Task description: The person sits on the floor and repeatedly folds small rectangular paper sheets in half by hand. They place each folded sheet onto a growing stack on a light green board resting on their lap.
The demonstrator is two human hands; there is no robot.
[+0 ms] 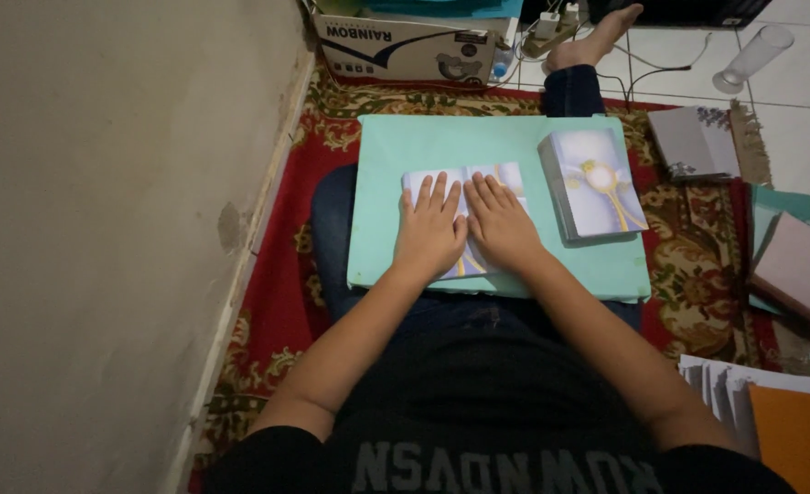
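Observation:
My left hand (429, 229) and my right hand (501, 222) lie flat, side by side, fingers spread, pressing down on a pale printed sheet (505, 174) with a gold motif. The sheet rests on a mint-green board (377, 183) laid across my lap. To the right of my right hand, on the same board, stands a thick stack of the same printed sheets (593, 183). Most of the pressed sheet is hidden under my hands.
A wall (103, 229) runs along the left. A red patterned rug (277, 238) covers the floor. A cardboard box (405, 48) sits ahead, a clear glass (752, 57) on the tiles, another paper stack (696, 139), and books and papers (798, 274) lie to the right.

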